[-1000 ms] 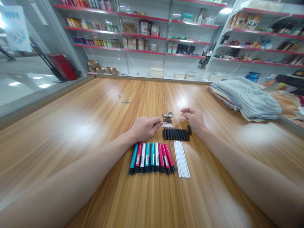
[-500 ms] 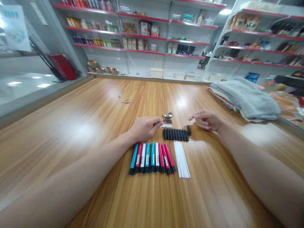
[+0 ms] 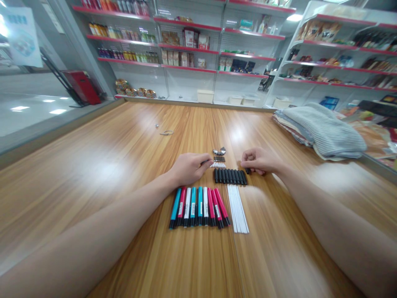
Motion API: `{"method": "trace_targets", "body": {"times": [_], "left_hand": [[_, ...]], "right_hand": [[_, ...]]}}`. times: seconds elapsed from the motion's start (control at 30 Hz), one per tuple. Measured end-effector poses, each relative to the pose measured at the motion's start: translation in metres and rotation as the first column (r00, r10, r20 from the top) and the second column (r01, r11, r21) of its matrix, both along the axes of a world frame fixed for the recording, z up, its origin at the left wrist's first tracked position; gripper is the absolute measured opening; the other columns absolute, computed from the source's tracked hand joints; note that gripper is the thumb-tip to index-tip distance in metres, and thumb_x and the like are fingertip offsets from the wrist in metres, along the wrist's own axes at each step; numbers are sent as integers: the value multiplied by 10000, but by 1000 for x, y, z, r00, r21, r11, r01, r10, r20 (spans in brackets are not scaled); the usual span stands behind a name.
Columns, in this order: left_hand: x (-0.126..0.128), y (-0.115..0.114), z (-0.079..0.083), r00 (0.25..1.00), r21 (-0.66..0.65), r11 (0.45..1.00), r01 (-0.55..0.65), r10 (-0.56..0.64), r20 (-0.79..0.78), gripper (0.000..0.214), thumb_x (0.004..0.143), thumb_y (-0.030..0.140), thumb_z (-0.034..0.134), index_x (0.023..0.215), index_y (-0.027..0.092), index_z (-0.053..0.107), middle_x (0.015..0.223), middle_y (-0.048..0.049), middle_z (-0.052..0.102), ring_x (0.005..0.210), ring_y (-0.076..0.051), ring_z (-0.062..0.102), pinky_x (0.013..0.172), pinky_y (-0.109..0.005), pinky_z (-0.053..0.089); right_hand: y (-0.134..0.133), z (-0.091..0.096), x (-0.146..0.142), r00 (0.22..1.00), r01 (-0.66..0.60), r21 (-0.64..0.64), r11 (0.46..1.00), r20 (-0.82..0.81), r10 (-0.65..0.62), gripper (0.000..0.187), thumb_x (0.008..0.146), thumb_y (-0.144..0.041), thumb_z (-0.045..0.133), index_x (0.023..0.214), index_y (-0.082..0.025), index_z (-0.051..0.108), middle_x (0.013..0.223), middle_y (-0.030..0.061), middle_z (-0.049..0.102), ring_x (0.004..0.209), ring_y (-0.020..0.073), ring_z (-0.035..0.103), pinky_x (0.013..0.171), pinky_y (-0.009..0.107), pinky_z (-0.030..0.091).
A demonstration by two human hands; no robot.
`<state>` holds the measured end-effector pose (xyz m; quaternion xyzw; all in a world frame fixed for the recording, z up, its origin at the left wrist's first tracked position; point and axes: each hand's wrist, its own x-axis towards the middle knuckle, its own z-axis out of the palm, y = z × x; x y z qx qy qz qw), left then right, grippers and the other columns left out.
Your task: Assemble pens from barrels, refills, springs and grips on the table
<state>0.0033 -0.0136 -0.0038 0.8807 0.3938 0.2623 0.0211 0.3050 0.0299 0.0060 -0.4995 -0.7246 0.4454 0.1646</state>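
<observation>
My left hand (image 3: 187,167) rests on the wooden table (image 3: 108,174), fingers curled, its fingertips pinched at the left end of a row of small white tips (image 3: 218,164). My right hand (image 3: 259,161) is closed on a black pen cap (image 3: 247,170) at the right end of the row of black caps (image 3: 230,176). Nearer me lie several teal, red and white pen barrels (image 3: 200,207) side by side and a bundle of thin white refills (image 3: 237,202). Small dark parts (image 3: 218,158) and silvery parts (image 3: 218,151) lie beyond the white tips.
Folded striped cloths (image 3: 322,128) are stacked at the table's right. A small metal ring (image 3: 166,132) and a tiny piece (image 3: 156,125) lie far left of centre. Shop shelves (image 3: 186,54) with goods line the back and right walls.
My right hand swung out to the right, then came back left and down, closing its fingers on the lone black cap. My left hand has stayed put.
</observation>
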Motion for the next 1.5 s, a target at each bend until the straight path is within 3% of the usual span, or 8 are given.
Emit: {"method": "trace_targets", "body": {"times": [0.13,0.27,0.37,0.47,0.63,0.77,1.3,1.5], "left_hand": [[0,0,0,1000,-1,1000,1,-1,0,302,954,389,380,945,221,631,781,-21,681,726,-156,637,633,-242,397],[0,1,-1,1000,1,1000,-3,3,2,299,954,389,380,952,225,630,767,-17,675,708,-153,630,625,-242,394],[0,1,0,1000,4,1000,2,-2,7,297,952,388,385,943,221,631,771,-19,675,704,-151,627,623,-240,393],[0,1,0,1000,1,1000,6,-6,10,300,953,388,384,944,220,632,776,-21,677,704,-150,627,626,-241,395],[-1,1,-2,1000,2,1000,-5,5,12,304,953,392,383,952,222,635,788,-28,679,729,-157,631,640,-246,402],[-1,2,-3,1000,5,1000,-2,2,13,298,948,391,393,965,227,642,794,-30,682,724,-158,630,643,-249,403],[-1,2,-2,1000,10,1000,3,-4,14,288,942,372,405,951,226,653,800,-34,689,741,-162,637,652,-248,412],[-1,3,-3,1000,15,1000,11,-12,10,281,941,364,408,951,223,651,786,-33,688,741,-165,638,654,-250,409]], "right_hand": [[-1,2,0,999,-8,21,1000,-37,8,222,717,-326,704,800,-153,592,465,-36,579,289,72,464,262,150,296],[3,0,7,977,14,-42,999,-213,-22,298,718,-337,690,929,-129,649,471,-19,596,300,84,476,274,163,303],[4,-4,6,884,127,-46,991,-449,-134,268,705,-358,705,845,-135,658,542,10,638,347,76,491,293,163,296],[-2,-5,-10,805,207,68,976,-579,-130,230,724,-357,717,783,-153,632,665,37,689,430,75,527,330,160,299],[-22,-3,-48,871,214,361,908,-492,-9,233,725,-311,747,887,-161,673,820,56,713,696,148,650,591,237,489],[-32,-3,-60,918,205,502,840,-396,13,186,780,-313,698,885,-160,690,841,62,706,753,174,654,658,280,496],[-41,-2,-65,964,171,577,799,-266,-14,212,818,-360,643,916,-177,689,850,61,688,700,161,600,583,270,444],[-41,-6,-68,984,102,718,688,-175,37,175,832,-305,621,947,-188,684,765,32,635,613,125,507,574,268,416]]}}
